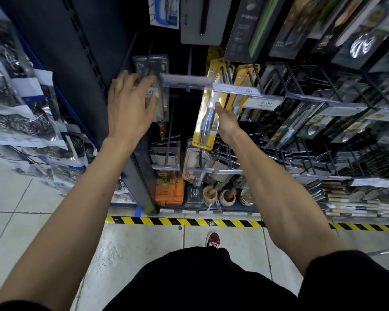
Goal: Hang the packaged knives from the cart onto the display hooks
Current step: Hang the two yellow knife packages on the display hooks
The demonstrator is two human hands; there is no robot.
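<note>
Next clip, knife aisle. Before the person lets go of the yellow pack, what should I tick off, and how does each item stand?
1. Right hand grips the yellow pack: ok, the thumb is on its front.
2. Yellow pack seated on its hook: cannot tell, the price strip hides the pack's top.
3. Left hand steadies the clear pack: ok, the fingers lie flat on it.
4. Shoe is on the near side of the floor tape: ok.
</note>
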